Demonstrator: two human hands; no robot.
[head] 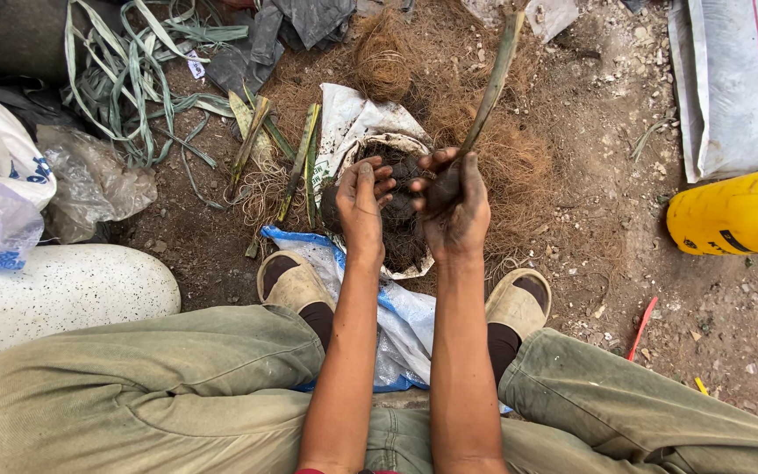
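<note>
Two hands: right hand (454,204) grips cutting (489,88); left hand (361,204) over soil bag (396,233)

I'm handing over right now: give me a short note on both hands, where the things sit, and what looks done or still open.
Left hand: fingers bent over the dark soil in the small white plastic bag, holding nothing clearly.
Right hand: shut on a long green plant cutting, soil packed round its base.
Brown coconut fibre pile lies behind the bag; more green cuttings lie on the ground to the left.
Done: one cutting has soil on it.
Left: the cuttings on the ground are untouched.
</note>
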